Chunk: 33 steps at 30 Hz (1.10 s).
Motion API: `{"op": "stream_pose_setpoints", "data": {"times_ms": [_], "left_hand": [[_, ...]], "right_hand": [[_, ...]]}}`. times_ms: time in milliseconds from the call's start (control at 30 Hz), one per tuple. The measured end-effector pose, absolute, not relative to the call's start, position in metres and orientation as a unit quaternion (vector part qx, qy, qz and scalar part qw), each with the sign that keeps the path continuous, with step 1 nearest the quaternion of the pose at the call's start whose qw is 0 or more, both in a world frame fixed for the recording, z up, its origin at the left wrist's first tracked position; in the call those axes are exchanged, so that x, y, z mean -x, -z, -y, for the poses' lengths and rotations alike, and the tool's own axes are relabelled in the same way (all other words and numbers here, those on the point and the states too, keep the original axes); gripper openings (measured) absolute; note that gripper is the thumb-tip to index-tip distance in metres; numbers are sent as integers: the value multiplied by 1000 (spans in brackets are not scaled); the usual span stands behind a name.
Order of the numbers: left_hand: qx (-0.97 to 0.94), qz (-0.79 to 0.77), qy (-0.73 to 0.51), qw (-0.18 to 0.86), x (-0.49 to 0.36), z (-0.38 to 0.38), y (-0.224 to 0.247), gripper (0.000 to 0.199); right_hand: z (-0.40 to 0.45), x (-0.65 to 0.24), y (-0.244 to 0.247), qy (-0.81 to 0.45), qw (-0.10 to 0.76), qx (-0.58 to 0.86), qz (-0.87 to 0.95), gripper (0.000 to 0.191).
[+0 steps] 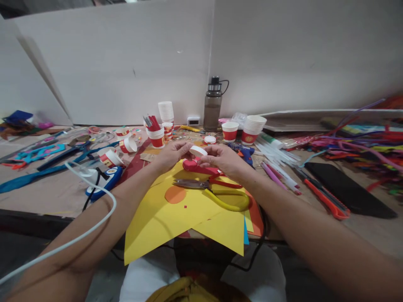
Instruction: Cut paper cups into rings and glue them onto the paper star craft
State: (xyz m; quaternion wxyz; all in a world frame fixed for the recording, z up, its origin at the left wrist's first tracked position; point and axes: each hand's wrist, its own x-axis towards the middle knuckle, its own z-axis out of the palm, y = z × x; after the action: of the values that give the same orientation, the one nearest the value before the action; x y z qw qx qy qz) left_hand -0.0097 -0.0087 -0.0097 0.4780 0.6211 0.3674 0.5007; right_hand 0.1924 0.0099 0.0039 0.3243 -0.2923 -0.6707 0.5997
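Note:
My left hand [175,154] and my right hand [218,158] are both closed on a small, shallow white round piece [198,151], which looks like a cut-off paper cup part. It is tilted, and the fingers hide its ends. Below the hands lies a roll-like red strip [198,167], partly covered. Scissors [231,199] with yellow and red handles rest on yellow paper sheets [157,222], blades pointing left. An orange paper disc [175,194] lies left of the blades. Beyond the hands sits a short red-and-white cup piece [210,140].
A water bottle [213,107] stands by the wall, with paper cups [230,131] either side. A blue glue gun [244,154], a cutter [327,201] and pipe cleaners [362,147] lie right. Leftward are a blue-and-white power strip [107,184] and tipped cups [111,158]. A white cable [107,218] crosses my left forearm.

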Motion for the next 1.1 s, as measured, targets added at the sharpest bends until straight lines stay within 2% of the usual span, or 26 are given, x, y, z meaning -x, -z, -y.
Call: {"op": "stream_pose_setpoints", "data": {"times_ms": [200,333,400,533,633,733,900,1100], "left_hand": [[-619,-356,-499,490,10,9,9,36],[-589,-344,-519,516,6,11,8,37],[-578,-342,-525,523,4,12,7,39],[-595,-398,-505,482,4,13,4,38],[-650,-503,-451,349,11,11,-1,45],[-720,-582,-316,207,22,10,-4,41],[-745,-606,-198,196,25,14,-2,54],[-761,-604,-187,143,15,16,4,42]], "right_hand": [[-15,-196,-1,-539,319,296,721,33],[-11,-197,-5,-471,321,277,773,58],[-10,-197,-6,-429,307,272,805,65],[-11,-198,-4,-405,284,275,824,59],[-13,-198,-3,-436,315,303,787,55],[-15,-197,-3,-440,340,361,749,50],[-17,-199,-3,-374,326,418,761,44],[-21,-201,1,-274,313,387,823,48]]}}
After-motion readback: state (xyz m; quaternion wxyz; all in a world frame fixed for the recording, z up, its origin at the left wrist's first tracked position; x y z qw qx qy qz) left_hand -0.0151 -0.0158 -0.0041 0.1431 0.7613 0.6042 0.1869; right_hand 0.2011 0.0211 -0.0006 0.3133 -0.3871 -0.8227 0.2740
